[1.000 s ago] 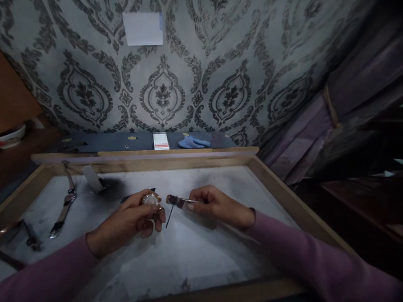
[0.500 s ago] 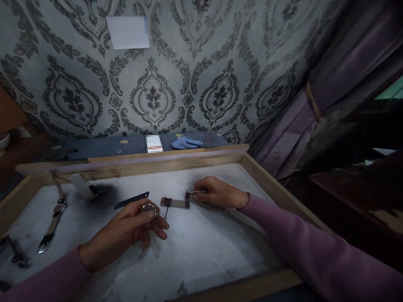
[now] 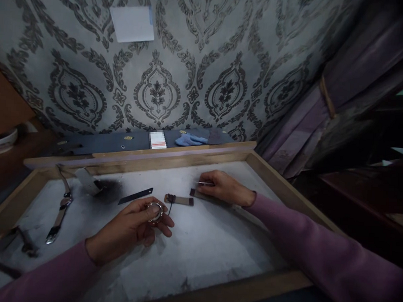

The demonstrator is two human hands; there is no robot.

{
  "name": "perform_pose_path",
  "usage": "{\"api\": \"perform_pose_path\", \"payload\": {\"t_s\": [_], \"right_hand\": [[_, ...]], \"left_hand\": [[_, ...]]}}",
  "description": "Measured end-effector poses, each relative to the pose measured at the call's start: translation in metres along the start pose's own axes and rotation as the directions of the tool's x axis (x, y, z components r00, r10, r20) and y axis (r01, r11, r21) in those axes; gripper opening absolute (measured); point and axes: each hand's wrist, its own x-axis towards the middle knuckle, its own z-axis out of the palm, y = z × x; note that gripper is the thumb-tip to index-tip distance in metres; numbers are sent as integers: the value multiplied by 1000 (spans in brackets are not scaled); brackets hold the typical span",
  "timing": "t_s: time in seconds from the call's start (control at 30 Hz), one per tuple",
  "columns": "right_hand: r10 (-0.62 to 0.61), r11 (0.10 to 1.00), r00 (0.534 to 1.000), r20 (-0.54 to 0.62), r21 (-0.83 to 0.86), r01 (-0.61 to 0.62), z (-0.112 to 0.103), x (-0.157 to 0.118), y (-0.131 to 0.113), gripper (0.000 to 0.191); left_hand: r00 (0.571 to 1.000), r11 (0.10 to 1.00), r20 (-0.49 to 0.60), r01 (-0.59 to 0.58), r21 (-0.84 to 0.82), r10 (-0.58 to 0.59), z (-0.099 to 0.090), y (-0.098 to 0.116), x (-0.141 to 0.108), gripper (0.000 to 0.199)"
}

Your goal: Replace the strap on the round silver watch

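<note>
My left hand (image 3: 131, 226) grips a round silver watch case (image 3: 156, 212) between thumb and fingers, tilted toward me, its other fingers spread below. A thin metal tool (image 3: 203, 183), its exact kind unclear, is pinched in my right hand (image 3: 225, 187) with the tip pointing left. One brown strap piece (image 3: 199, 194) lies under my right hand, partly hidden by it. Between the hands rests a strap piece with a buckle (image 3: 182, 201). Close to my left fingertips is a thin dark rod (image 3: 170, 209). A dark flat blade (image 3: 136, 196) lies behind my left hand.
The wooden-rimmed tray (image 3: 270, 174) has a white floor. On its left lie a strapped watch (image 3: 62, 209), a white curved object (image 3: 86, 181) and a blurred strap (image 3: 4, 267). Beyond the back rim are a blue cloth (image 3: 190, 140) and a small white box (image 3: 158, 140).
My right hand has lifted slightly, and the tool's tip has risen away from the strap end. The watch case stays in my left hand. The whole view has shifted a little.
</note>
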Motion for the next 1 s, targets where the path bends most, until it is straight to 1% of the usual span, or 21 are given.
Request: {"api": "perform_pose_path", "payload": {"t_s": [0.13,0.2,0.3,0.33,0.43,0.53,0.6,0.67,0.73,0.77,0.9,1.0], "right_hand": [[-24,999,997,-67,45,27,2,-1,-3,23],[-24,991,997,-72,128,33,6,-2,-7,25],[1,950,999,-34,313,10,15,-6,-19,27],[8,919,1000,-6,395,-5,19,-7,-24,28],[2,773,994,113,630,-73,32,-9,-43,33],[7,649,977,211,742,-165,44,-8,-59,31],[3,597,977,215,783,-174,52,-8,-64,32],[-12,569,985,174,811,-136,57,-8,-64,34],[-21,576,991,133,812,-97,59,-9,-62,36],[-23,593,993,116,801,-80,58,-10,-60,37],[-46,696,998,46,718,-1,51,-11,-54,37],[-98,755,995,-13,651,83,44,-7,-47,33]], "left_hand": [[1000,999,14,-14,-37,14,1,3,-1,23],[1000,998,18,-25,-53,26,2,5,-2,22],[999,997,9,-47,-61,48,2,6,-3,19],[998,997,13,-55,-58,56,2,7,-4,19],[996,997,51,-70,-39,71,2,7,-5,19],[993,997,82,-80,-25,81,1,5,-6,18],[993,997,81,-80,-17,81,0,3,-5,20],[994,997,74,-75,-8,75,-2,2,-4,23],[995,997,73,-75,4,75,-2,0,-3,26],[994,997,75,-76,12,75,-2,0,-2,28],[996,995,65,-60,83,55,-1,0,0,28],[998,979,36,-53,199,47,-4,1,1,29]]}}
